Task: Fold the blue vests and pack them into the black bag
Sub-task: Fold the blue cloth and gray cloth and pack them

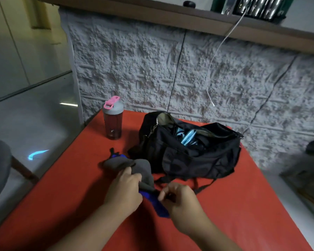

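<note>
We can read no brand or lettering anywhere, not on the black bag (192,151) nor on the dark red shaker bottle (113,119) with its grey lid and pink clip. The blue vest (157,202), bunched with soft grey fabric, lies on the smooth red table (243,205) just in front of the bag, with bare surface on both sides and toward the near edge. Our left hand (124,191) is closed on the grey folds, our right hand (179,198) pinches the blue edge, and the unzipped bag gapes, pale blue showing inside.
</note>
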The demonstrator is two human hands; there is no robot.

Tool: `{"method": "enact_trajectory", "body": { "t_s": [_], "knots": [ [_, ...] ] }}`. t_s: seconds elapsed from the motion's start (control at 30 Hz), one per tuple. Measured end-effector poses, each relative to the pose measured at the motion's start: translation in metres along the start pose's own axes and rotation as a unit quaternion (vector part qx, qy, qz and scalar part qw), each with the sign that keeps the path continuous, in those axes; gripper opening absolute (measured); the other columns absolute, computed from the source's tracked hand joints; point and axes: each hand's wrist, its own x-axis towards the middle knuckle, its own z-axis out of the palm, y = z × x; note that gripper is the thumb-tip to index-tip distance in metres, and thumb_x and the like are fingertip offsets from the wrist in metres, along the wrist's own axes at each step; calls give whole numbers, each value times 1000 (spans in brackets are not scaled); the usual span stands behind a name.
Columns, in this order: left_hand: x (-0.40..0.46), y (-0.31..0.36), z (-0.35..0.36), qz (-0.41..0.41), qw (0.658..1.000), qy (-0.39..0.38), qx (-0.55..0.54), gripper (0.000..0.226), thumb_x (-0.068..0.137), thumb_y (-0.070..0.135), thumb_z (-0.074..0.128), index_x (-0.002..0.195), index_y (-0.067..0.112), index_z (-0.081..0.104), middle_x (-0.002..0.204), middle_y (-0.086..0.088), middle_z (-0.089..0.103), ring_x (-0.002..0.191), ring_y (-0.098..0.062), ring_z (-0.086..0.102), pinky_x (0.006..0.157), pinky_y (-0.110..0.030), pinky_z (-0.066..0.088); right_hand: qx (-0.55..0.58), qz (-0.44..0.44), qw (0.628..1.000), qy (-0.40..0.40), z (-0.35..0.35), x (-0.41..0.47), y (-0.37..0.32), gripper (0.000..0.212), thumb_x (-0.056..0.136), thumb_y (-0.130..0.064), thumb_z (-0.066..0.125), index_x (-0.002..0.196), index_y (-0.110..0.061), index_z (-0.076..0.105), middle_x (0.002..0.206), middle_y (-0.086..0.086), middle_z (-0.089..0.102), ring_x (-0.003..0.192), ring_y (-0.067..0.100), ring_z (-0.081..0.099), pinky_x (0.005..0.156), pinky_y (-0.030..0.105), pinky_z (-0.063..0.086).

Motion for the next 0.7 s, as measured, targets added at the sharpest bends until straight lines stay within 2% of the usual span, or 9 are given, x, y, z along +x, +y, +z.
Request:
{"method": "enact_trajectory", "body": {
  "t_s": [0.1,0.17,0.3,0.4,0.47,0.53,0.57,0.63,0.7],
  "knots": [
    [-12,7,-5,59,994,92,18,38,59,-6,69,81,20,52,90,-6,53,84,-37,62,66,-43,53,74,7,997,26,-10,-20,1,33,87,3,57,75,-26,65,70,2,68,57,14,59,55,30,47],
    [-17,8,-10,105,980,165,37,45,60,-6,69,95,20,60,89,-6,53,76,-35,62,61,-42,53,119,4,991,53,-19,-27,1,36,90,6,55,74,-24,63,68,1,68,56,14,57,54,30,45],
    [-22,8,-24,140,959,243,27,71,68,-9,68,132,19,59,97,-5,58,83,-32,60,72,-44,55,134,-9,984,120,-50,-36,0,36,88,11,59,73,-21,64,61,-11,59,56,7,47,55,26,39],
    [-15,5,-25,156,951,264,25,45,71,-10,64,109,14,70,94,-4,56,85,-29,57,75,-45,55,119,5,983,141,-73,-39,0,29,89,12,61,81,-15,69,66,-17,65,57,-1,54,56,12,40],
    [-9,3,-16,148,963,224,38,25,75,-4,64,91,15,70,91,-2,52,83,-28,55,73,-43,53,62,19,986,152,-80,-37,7,30,89,8,61,87,-19,75,73,-19,70,67,-4,62,62,8,43],
    [-3,0,-2,91,988,116,52,15,86,8,58,93,20,65,92,-1,52,84,-31,59,72,-44,52,-30,26,985,167,-85,-32,20,29,88,0,62,92,-23,79,85,-17,74,81,-1,66,70,7,44],
    [-1,-2,4,59,995,56,63,11,93,14,53,97,22,60,93,-1,55,86,-33,62,72,-45,52,-72,34,983,167,-87,-28,28,26,88,-3,62,92,-23,79,88,-13,75,85,5,67,71,13,45],
    [5,-3,8,4,998,-4,67,4,101,26,47,100,24,51,90,-4,63,87,-35,65,72,-44,52,-119,62,977,164,-90,-19,45,18,90,-9,60,87,-20,74,82,-5,73,82,20,66,65,29,41],
    [13,-5,4,-22,1000,-15,6,10,103,27,49,93,23,49,78,-6,64,79,-35,63,70,-41,50,-65,91,979,172,-88,-10,61,22,95,-12,60,75,-19,64,66,-7,61,67,19,56,57,31,36]
  ]
}}
